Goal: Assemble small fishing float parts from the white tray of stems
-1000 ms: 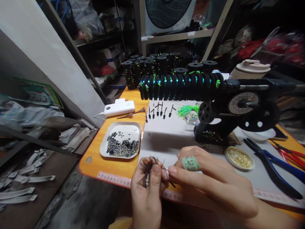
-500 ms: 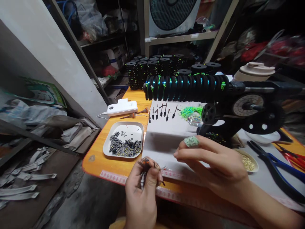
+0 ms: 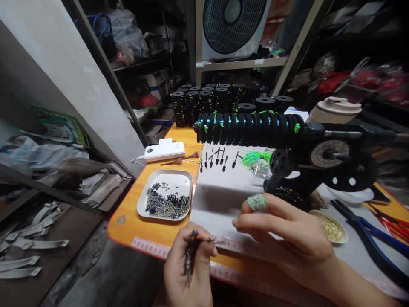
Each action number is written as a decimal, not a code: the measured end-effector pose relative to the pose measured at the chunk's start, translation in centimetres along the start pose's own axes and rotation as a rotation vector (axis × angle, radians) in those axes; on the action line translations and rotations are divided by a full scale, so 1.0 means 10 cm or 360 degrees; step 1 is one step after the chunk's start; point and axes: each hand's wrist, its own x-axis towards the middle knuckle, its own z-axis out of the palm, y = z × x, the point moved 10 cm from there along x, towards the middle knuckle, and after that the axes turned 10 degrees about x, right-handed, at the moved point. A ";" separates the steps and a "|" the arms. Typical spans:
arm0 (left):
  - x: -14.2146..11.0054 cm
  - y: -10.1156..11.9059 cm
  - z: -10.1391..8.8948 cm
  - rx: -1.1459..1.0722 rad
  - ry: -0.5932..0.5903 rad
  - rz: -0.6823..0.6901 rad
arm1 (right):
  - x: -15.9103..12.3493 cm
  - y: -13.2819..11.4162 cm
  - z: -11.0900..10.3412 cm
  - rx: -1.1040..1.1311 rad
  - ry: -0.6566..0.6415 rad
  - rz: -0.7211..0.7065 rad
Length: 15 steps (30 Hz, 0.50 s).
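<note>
My left hand is closed round a bundle of thin dark strands with orange bits; the loose ends stick out past the thumb towards the right. To the right of it, my right hand hangs above the white sheet, fingers bent and apart, with no object visible in them. A green wrap covers one of its fingers. A white tray of small dark and grey pieces lies beyond my left hand. Several small black-ended pieces are laid out on the sheet.
A black machine with a ringed roller stands behind the hands. Blue-handled pliers and a dish of gold bits lie on the right. Green strands, a white power bank and stacked black spools are farther back.
The view has tilted up slightly, so the scene sits lower. My left hand has turned and the strands in it now hang down along the palm. My right hand keeps its pose.
</note>
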 end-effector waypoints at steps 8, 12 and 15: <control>-0.02 -0.06 0.05 -0.0003 -0.0039 -0.0033 | 0.01 -0.06 0.05 0.0214 -0.0006 0.0055; -0.06 -0.06 0.11 0.0067 -0.0070 0.0023 | 0.01 -0.06 0.12 0.0304 -0.0070 0.0123; -0.05 0.03 0.14 0.0134 -0.0103 0.0210 | 0.01 -0.04 0.11 0.0292 -0.0033 0.0179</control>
